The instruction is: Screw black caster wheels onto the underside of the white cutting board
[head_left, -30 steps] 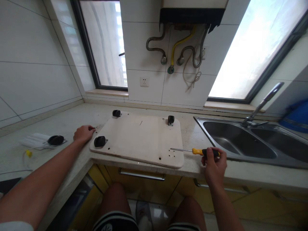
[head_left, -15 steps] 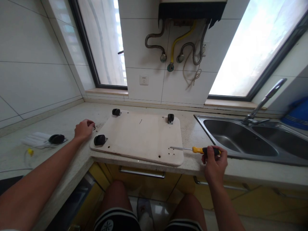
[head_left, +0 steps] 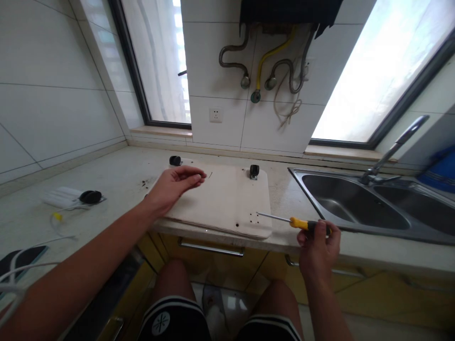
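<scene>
My right hand (head_left: 320, 244) is closed round the handle of a yellow and black screwdriver (head_left: 299, 223). Its blade points left, the tip over small holes at the front right corner of a pale wooden board (head_left: 220, 203). Above the board's left half is my left hand (head_left: 174, 184), thumb and fingers pinched together; whatever they hold is too small to make out. Black casters stand at the back left (head_left: 175, 161) and back right (head_left: 254, 171) corners. My left hand and forearm hide the front left corner. Small dark bits, probably screws (head_left: 145, 183), lie left of the board.
A loose black caster (head_left: 90, 197) rests on the counter (head_left: 117, 166) at left, by a white object (head_left: 64, 195) and cables. To the right is a steel double sink (head_left: 330, 199) with a tap (head_left: 398, 147). Hoses (head_left: 263, 59) hang on the wall behind.
My left hand has moved right, from the small dark bits on the counter to above the board. The screwdriver has shifted slightly right in my right hand. The view has tilted a little.
</scene>
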`<state>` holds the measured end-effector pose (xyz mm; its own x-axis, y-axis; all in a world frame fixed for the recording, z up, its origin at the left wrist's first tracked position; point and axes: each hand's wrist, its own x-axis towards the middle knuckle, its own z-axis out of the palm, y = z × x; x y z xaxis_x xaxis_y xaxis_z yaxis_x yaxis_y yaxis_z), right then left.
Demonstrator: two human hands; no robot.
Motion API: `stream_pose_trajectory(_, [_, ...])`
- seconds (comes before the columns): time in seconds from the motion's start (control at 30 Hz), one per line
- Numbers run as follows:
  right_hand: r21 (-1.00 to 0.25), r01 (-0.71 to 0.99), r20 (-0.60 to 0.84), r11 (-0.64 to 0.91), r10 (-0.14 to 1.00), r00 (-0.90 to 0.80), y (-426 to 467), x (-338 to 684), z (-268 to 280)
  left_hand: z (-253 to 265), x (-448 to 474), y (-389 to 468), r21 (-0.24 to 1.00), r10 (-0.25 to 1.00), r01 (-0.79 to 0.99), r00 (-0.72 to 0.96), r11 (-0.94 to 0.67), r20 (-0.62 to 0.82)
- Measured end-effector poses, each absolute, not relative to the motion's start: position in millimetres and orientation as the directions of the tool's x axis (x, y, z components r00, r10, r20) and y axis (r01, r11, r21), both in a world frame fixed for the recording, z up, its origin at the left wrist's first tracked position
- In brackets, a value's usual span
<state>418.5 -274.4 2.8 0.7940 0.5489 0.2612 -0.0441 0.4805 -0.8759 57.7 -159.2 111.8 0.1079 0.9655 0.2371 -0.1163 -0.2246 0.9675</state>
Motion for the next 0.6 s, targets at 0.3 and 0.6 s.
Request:
stream_pose_trajectory(0.3, [-0.78, -0.025, 0.339, 0.626, 0.455, 0.823, -314, 363, 41, 104, 126, -219, 0.98, 0.875, -0.103, 0.442, -0.169, 0.197])
stream_pose_trajectory(0.6, [-0.77, 0.002, 0.331, 0.638, 0.397, 0.856, -318, 368, 37, 106, 137, -232, 0.969, 0.836, -0.078, 0.492, -0.234, 0.242])
